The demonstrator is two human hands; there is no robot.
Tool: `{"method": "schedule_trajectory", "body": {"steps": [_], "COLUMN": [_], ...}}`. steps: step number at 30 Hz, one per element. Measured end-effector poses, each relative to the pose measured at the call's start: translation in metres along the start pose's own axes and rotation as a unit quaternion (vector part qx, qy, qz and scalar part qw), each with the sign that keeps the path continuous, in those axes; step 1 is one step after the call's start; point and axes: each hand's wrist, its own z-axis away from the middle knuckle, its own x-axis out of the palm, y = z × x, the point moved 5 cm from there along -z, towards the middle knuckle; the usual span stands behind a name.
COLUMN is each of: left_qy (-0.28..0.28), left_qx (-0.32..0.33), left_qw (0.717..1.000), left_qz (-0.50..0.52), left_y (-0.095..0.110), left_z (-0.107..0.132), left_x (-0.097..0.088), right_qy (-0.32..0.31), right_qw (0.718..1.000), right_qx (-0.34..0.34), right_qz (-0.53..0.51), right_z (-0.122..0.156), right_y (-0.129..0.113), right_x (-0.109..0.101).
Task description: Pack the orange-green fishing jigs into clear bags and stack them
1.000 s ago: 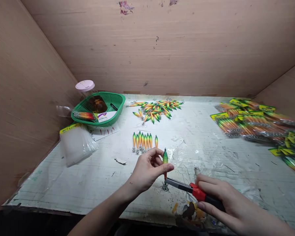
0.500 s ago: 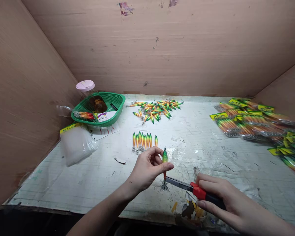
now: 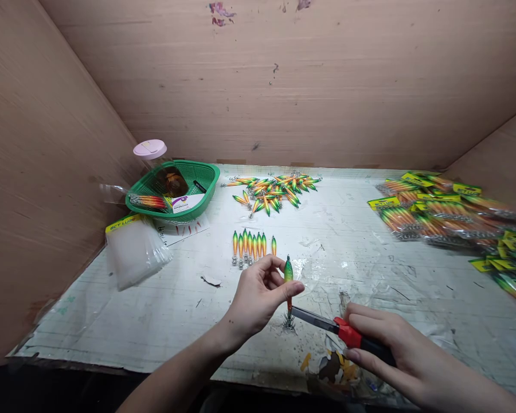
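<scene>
My left hand (image 3: 258, 298) pinches a green and orange fishing lure (image 3: 288, 271) upright, its hooked end down near the table. My right hand (image 3: 391, 355) is closed round the red and black handles of a pair of pliers (image 3: 327, 324). The plier tips meet the lure's thin lower stem just above its hooks. A short row of the same lures (image 3: 249, 246) lies side by side just beyond my left hand.
A loose heap of lures (image 3: 275, 190) lies at the back. A green basket (image 3: 206, 172) holds a pink-lidded jar (image 3: 149, 149) at the back left, with empty clear bags (image 3: 133, 249) beside it. Packed lure bags (image 3: 438, 215) cover the right side. Brown boards wall the bench.
The plier tips have crept a little left and up along the lure's stem. My left hand has held the lure almost still.
</scene>
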Motion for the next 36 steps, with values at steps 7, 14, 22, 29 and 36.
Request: {"method": "schedule_trajectory", "body": {"steps": [7,14,22,29,36], "left_qy": [0.010,0.002,0.001,0.001,-0.011], "left_qx": [0.011,0.010,0.003,-0.005,0.013], "left_qw": [1.000,1.000,1.000,0.999,1.000], "left_qz": [0.001,-0.014,-0.001,0.032,0.007], "left_y": [0.0005,0.0043,0.0002,0.0042,0.0048], "left_z": [-0.0002,-0.0014,-0.0030,-0.0041,-0.0049], "left_x": [-0.0009,0.0005,0.0007,-0.0013,0.0003], "right_qy": [0.012,0.005,0.019,0.030,-0.011], "right_qw": [1.000,1.000,0.999,0.999,1.000], "right_qx": [-0.011,0.005,-0.011,-0.026,0.002], "right_qz": [0.025,0.029,0.039,0.032,0.018], "right_z": [-0.0010,-0.0009,0.0012,-0.0022,-0.0023], "right_y": [-0.0013,0.0003,0.0001,-0.0019,-0.0002], "right_x": [-0.0025,-0.0027,-0.0008,-0.0043,-0.0037]}}
